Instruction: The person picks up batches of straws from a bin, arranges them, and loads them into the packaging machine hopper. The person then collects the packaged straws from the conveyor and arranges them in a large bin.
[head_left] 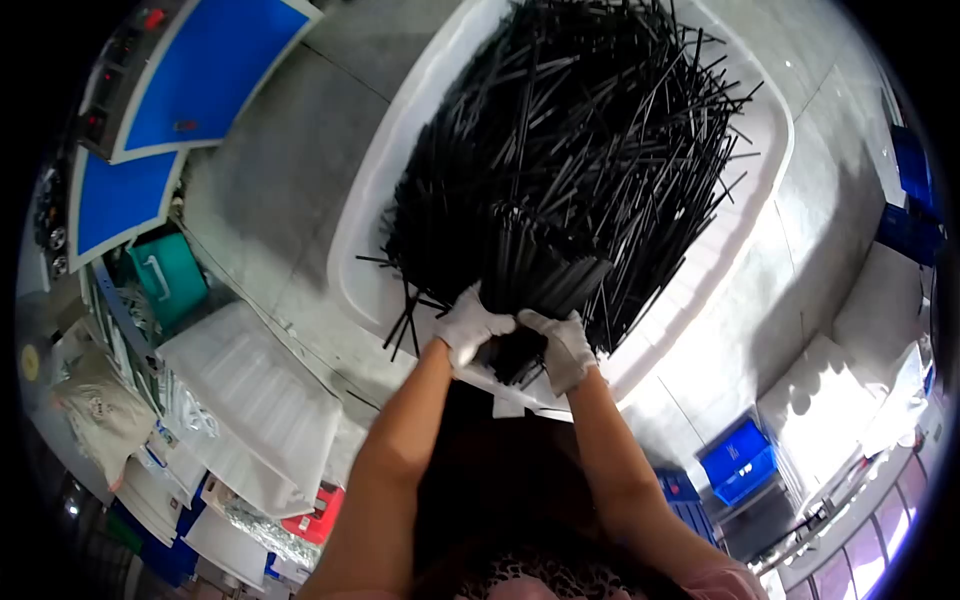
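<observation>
My left hand (469, 326) and my right hand (563, 350), both in white gloves, are close together at the near end of a large white tub (362, 205). Between them they grip a bundle of thin black rods (532, 268), gathered roughly parallel, with fingers closed around its near end. Whether the rods are solid or hollow cannot be made out. Beyond the bundle lies a heap of loose black rods (590, 130), crossing in all directions and filling much of the tub. A few stray rods (404, 318) stick out over the rim left of my left hand.
Blue-panelled machines (210, 75) stand at upper left, with a green bin (168, 280) below them. A translucent white crate (255, 400) and a red box (316, 514) are at lower left. To the right are a blue bin (738, 460) and white boxes (825, 400) on the grey floor.
</observation>
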